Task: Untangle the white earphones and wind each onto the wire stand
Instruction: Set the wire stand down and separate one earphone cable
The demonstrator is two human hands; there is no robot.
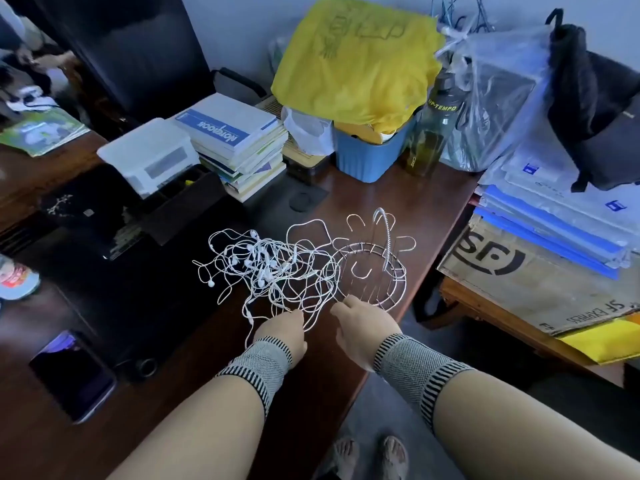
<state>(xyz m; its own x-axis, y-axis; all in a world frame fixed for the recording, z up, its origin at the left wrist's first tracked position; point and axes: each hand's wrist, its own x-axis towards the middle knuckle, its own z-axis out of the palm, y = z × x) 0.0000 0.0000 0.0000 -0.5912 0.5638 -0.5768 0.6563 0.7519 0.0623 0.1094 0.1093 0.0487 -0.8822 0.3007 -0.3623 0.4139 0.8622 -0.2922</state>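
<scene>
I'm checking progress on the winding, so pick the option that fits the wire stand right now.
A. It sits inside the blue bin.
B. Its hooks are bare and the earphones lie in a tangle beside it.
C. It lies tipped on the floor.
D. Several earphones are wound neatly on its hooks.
B: the wire stand sits on the desk with bare hooks, and the white earphones lie tangled to its left.

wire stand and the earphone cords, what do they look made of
The wire stand looks like thin bare metal, shiny: it glints silver along its hoops. The earphone cords look like white rubbery plastic, matte, lying in limp loops.
</scene>
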